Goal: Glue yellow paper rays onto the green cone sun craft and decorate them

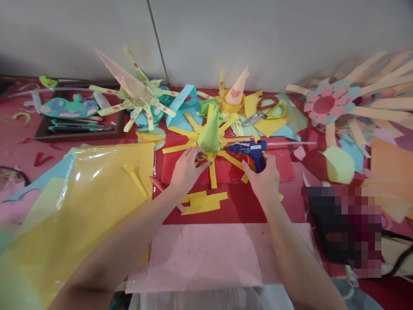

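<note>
My right hand [266, 176] is closed around the handle of a blue glue gun [247, 147], a clear glue stick poking out of its back. The nozzle points left, close to a green paper cone [209, 135] with yellow paper strips [176, 148] spread around its base. At the lower left of the cone, my left hand [190, 168] has its fingers pinched at the base of the strips; what exactly lies between the fingertips is hidden. Loose yellow strips [206, 202] lie nearer to me, beside a pinkish-red pencil-like stick [157, 184].
Scissors [264, 115] rest on paper scraps behind the glue gun. Finished-looking paper cones [127, 82] stand along the wall. At left are a brown tray [77, 135] with cutters and a plastic-covered yellow sheet [106, 193]. A paper flower [325, 103] is at right.
</note>
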`<action>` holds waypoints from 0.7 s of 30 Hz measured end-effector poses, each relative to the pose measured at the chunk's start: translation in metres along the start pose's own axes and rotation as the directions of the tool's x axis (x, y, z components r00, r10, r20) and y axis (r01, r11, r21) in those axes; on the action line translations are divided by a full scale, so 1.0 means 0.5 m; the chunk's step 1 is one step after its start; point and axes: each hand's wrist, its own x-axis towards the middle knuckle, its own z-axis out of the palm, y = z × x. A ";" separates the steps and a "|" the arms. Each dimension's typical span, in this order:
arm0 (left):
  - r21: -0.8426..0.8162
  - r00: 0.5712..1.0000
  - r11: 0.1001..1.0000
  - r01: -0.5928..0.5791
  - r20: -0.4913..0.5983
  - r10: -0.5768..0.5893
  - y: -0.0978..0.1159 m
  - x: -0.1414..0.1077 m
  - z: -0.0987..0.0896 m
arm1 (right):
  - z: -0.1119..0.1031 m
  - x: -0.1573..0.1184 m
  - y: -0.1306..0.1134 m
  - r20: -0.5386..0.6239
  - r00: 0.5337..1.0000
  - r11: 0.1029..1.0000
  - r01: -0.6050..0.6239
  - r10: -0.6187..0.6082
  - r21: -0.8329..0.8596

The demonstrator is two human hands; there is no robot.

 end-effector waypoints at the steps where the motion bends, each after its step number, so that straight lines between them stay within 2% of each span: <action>1: 0.023 1.000 1.000 -0.021 0.014 0.020 0.000 -0.001 0.000 | -0.001 0.000 -0.001 0.001 1.000 1.000 -0.010 0.010 0.002; 6: 0.106 0.992 0.987 -0.125 0.034 0.122 -0.005 -0.004 0.006 | -0.006 -0.002 -0.009 0.024 0.999 1.000 -0.030 0.029 0.009; 14: 0.189 0.984 0.966 -0.175 0.044 0.170 -0.005 -0.005 0.009 | -0.004 0.001 -0.009 0.018 0.999 0.999 -0.036 0.035 0.004; 21: 0.286 0.980 0.938 -0.194 0.103 0.171 0.003 -0.011 0.004 | -0.003 0.001 -0.003 0.012 1.000 1.000 -0.018 0.018 -0.001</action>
